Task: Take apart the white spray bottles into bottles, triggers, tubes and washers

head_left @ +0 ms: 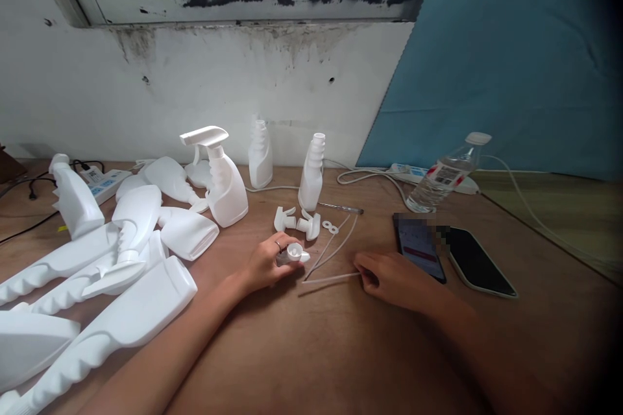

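My left hand (270, 260) is closed around a white spray trigger head (294, 251), its round collar turned up toward me. To the right, my right hand (384, 277) pinches the end of a thin white dip tube (333, 279), whose free end points left toward the trigger head. Tube and head are apart. Two more dip tubes (346, 239) lie on the table between the hands. Just beyond the left hand are two loose trigger heads (308, 225) and small white ring gaskets (329, 227).
Two white bottles without heads (311, 172) stand by the wall, beside an assembled spray bottle (228, 188). Several white spray bottles (131, 311) lie piled at left. A pen (348, 209), two phones (479, 262), a tilted water bottle (445, 175) and power strips (108, 185) are also on the table.
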A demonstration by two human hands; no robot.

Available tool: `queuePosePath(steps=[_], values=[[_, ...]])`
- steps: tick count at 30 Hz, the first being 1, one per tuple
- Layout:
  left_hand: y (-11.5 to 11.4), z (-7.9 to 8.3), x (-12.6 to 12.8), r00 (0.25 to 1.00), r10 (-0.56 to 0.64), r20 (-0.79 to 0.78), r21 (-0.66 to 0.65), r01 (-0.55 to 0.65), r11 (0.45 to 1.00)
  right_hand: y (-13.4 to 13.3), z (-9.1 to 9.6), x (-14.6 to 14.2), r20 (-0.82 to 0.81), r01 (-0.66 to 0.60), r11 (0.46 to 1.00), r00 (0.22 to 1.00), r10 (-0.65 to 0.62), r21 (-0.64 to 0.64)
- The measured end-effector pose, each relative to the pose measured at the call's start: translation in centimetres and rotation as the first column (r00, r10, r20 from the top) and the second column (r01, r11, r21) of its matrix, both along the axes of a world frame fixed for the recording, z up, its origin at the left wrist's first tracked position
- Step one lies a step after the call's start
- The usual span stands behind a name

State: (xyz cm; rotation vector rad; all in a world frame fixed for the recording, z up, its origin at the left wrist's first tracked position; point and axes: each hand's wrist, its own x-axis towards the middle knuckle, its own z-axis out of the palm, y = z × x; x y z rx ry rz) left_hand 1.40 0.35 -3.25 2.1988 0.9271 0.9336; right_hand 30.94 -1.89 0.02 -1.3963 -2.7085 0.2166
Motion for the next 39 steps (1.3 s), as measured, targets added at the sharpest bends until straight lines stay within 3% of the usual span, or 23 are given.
queuePosePath(steps=[2,4,6,8,10,12,14,16,20,22,39], values=[[0.1,-0.1,0.0,1.0,-0.007,0.008,0.004,0.007,1.0,0.1,-0.1,0.1,-0.099,0.023,0.999,0.995,-0.021,0.023],[0.1,-0.2,0.0,1.0,-0.007,0.01,0.001,0.007,1.0,0.3,-0.1,-0.1,-0.324,0.078,0.996,0.944,-0.061,0.039],[0.2,-0.3,0.0,1.0,-0.001,0.01,-0.009,0.001,1.0,0.5,0.3,-1.0,-0.606,0.133,0.991,0.79,-0.091,0.024],[0.2,-0.4,0.0,1.0,0.004,0.017,-0.015,-0.004,1.0,0.6,1.0,-2.4,-0.815,0.139,0.99,0.572,-0.098,-0.022],[0.2,-0.4,0.0,1.0,-0.001,0.029,-0.014,0.001,1.0,0.7,2.0,-4.3,-0.913,0.077,0.995,0.399,-0.084,-0.057],[0.2,-0.3,0.0,0.999,-0.007,0.039,-0.012,0.007,1.0,0.8,3.0,-6.3,-0.946,-0.005,0.998,0.32,-0.052,-0.056],[0.1,-0.2,0.0,0.999,-0.006,0.042,-0.015,0.006,1.0,1.0,3.9,-8.0,-0.946,-0.086,0.995,0.324,-0.029,-0.06],[0.0,-0.2,-0.1,0.999,-0.002,0.039,-0.019,0.003,1.0,1.6,4.3,-9.4,-0.925,-0.142,0.988,0.38,-0.009,-0.068],[0.0,-0.2,-0.1,1.0,0.001,0.02,-0.028,-0.001,1.0,2.8,4.5,-10.8,-0.832,-0.13,0.991,0.553,0.048,-0.029],[0.1,-0.2,-0.1,1.0,0.005,0.011,-0.029,-0.004,1.0,3.1,4.6,-11.1,-0.801,-0.116,0.993,0.595,0.067,-0.004],[0.1,-0.1,-0.2,1.0,-0.007,0.018,-0.039,0.008,0.999,2.9,4.3,-10.7,-0.792,-0.161,0.982,0.611,0.017,-0.103]])
